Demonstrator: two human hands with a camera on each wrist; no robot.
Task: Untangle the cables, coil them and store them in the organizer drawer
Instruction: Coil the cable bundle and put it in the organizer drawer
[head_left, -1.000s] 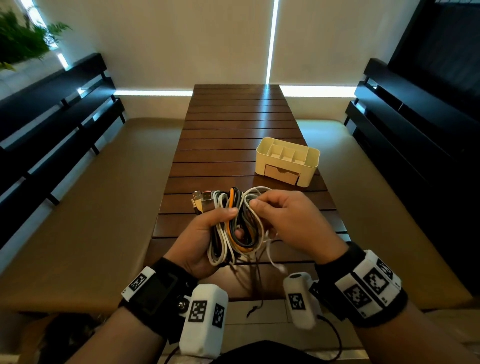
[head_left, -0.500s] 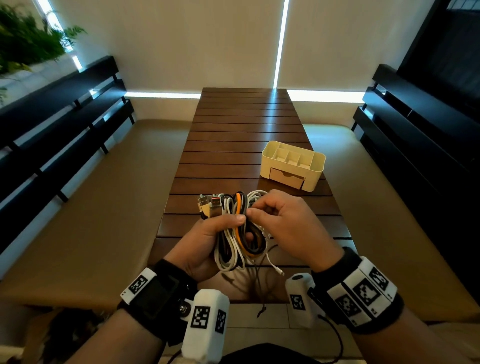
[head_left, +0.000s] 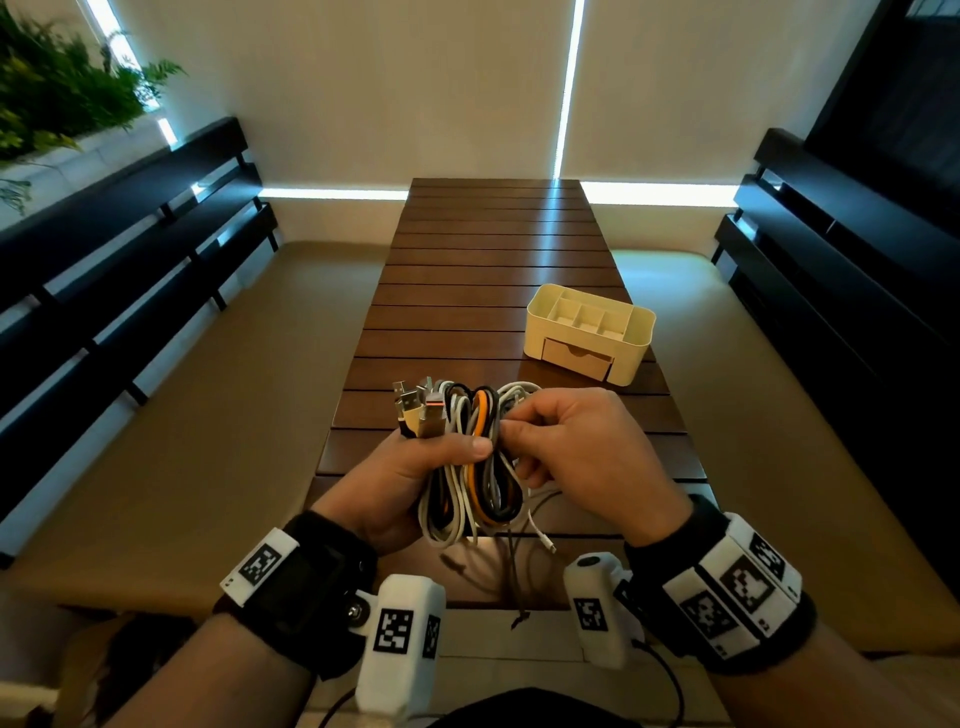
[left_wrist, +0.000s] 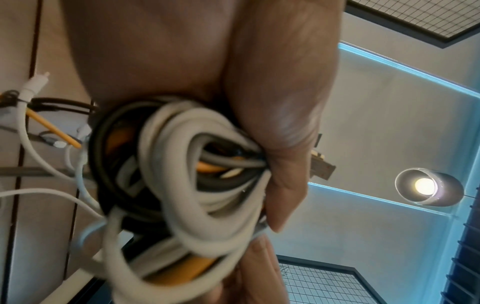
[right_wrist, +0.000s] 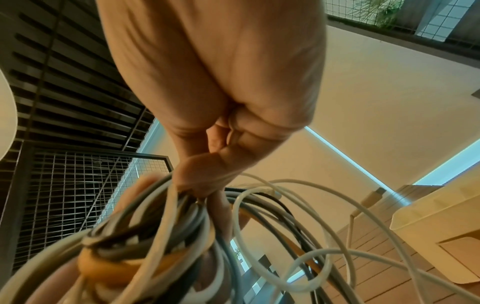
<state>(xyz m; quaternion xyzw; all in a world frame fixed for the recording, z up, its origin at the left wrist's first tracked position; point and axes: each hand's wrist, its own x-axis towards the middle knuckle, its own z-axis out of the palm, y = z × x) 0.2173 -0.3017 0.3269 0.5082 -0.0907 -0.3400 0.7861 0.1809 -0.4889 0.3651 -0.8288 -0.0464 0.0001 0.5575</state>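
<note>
A tangled bundle of cables (head_left: 470, 467), white, grey, black and orange, is held above the near end of the wooden table (head_left: 493, 270). My left hand (head_left: 410, 467) grips the bundle (left_wrist: 182, 185) across its middle, thumb over the strands, with several USB plugs (head_left: 418, 410) sticking up past it. My right hand (head_left: 571, 447) pinches strands (right_wrist: 197, 197) at the bundle's right side with thumb and forefinger. Loose ends and a white plug (head_left: 545, 543) hang below. The cream organizer (head_left: 641, 332) stands further back on the right, its small drawer (head_left: 576, 356) shut.
Tan cushioned benches (head_left: 171, 415) run along both sides of the table, with dark slatted backrests (head_left: 119, 249) behind them. A green plant (head_left: 57, 98) sits at the far left. In the right wrist view the organizer (right_wrist: 436, 224) is close on the right.
Both hands and the bundle have stayed in about the same place over the table. The right fingers have shifted their pinch slightly downwards on the strands beside the left thumb.
</note>
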